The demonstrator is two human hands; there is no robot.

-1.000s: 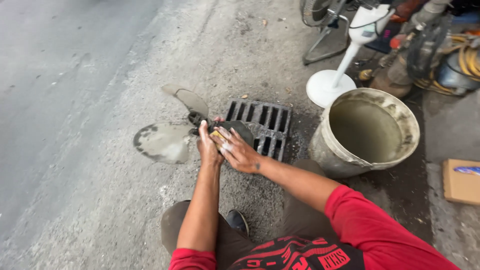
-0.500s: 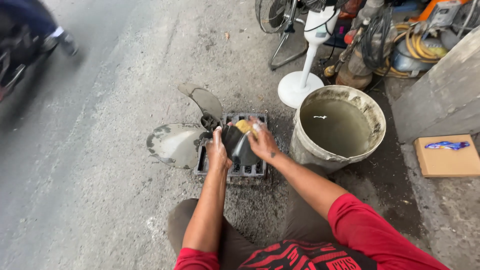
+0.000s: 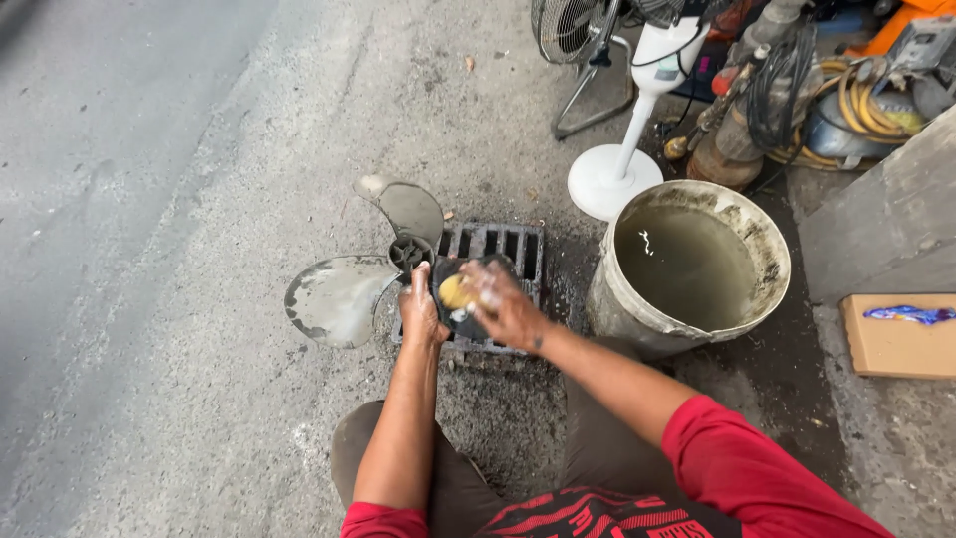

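While L hand (image 3: 422, 311) grips fan blade (image 3: 339, 297) closed, R hand (image 3: 503, 307) closed on yellow sponge (image 3: 453, 291) over drain grate (image 3: 498, 244).

Both arms reach forward; left hand (image 3: 421, 311) and right hand (image 3: 506, 311) curl closed.

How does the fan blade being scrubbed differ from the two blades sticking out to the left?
The scrubbed blade lies over the drain grate, gripped by the left hand and rubbed with a yellow sponge under the right hand; it looks dark and wet. The upper blade and lower-left blade lie free above the pavement, paler, with grey streaks. All three join one hub.
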